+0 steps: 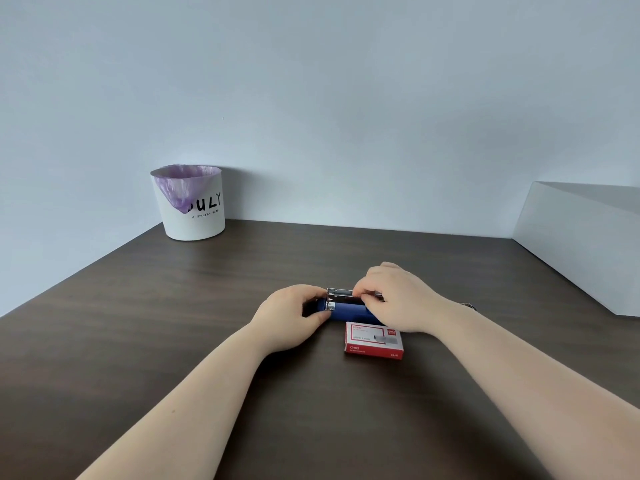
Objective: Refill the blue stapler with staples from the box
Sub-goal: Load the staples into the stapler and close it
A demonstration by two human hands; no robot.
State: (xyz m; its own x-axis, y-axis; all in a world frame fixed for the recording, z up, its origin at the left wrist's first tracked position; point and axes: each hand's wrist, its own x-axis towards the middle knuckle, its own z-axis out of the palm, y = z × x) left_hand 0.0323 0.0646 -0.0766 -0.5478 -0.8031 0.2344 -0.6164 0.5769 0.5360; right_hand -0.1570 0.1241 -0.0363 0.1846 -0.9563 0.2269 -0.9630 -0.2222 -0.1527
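Left hand curled around the left end of the blue stapler, thumb on the near side, fingers wrapped over the far side, clamped on it and holding it down on the counter. Stapler lies sideways between the two hands, blue body low, its metal staple channel exposed on top. Right hand sits over the right part of the stapler, fingers pinched together at the channel, fingertips touching the metal; cannot tell if a staple strip is between them, too small and hidden by the fingers. Palm of right hand faces down, wrist raised off the counter.

Staple box, red and white, lies flat on the counter just near side of the stapler, directly under the right hand's wrist side, looks closed, not touched by either hand.

Far left of the left hand, well apart at the wall: white bin with purple liner. Far right of the right hand: white box-like block on the counter. A small dark item peeks out beyond the right forearm, too hidden to tell
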